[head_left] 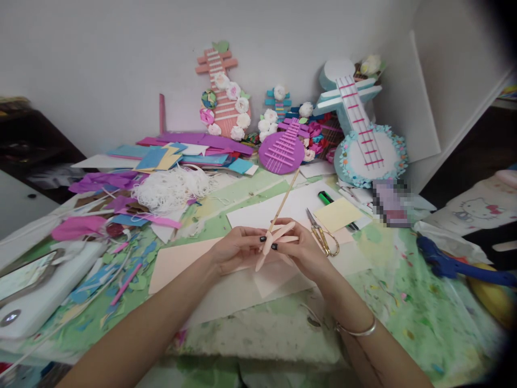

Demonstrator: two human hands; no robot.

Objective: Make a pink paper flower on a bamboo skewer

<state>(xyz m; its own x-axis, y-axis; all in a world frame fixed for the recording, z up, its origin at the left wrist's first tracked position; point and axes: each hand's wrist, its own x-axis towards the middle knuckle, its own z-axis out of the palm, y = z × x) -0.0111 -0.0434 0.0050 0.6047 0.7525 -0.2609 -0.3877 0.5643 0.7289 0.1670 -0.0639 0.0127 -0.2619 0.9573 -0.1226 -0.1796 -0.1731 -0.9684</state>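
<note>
So both hands are doing fiddly stuff: the left hand (238, 245) is pinching near the lower end of a thin stick (285, 202), and the right hand (305, 253) is gripping the pale pink strips (264, 251) that are fanning out around it. The whole piece is sitting between the fingertips, above the overlapping paper sheets; fingers are hiding the join, so I can't tell how firmly it's holding.

My worry: if the thumbs are squeezing too hard, the strips could be bending or slipping round the stick. The stick is also pointing away toward the purple paper lute (283, 148), so pushing forward could be knocking it.

Right side's looking tight, with gold-handled scissors (318, 233) lying just beside the right hand and a yellow sheet (338, 214) behind them. Left has more leeway over the peach sheet (177, 264), before paper scraps (133, 264) are crowding in. The near table edge (262, 347) is running under the forearms, so pulling back would be the roomier way, I reckon.
</note>
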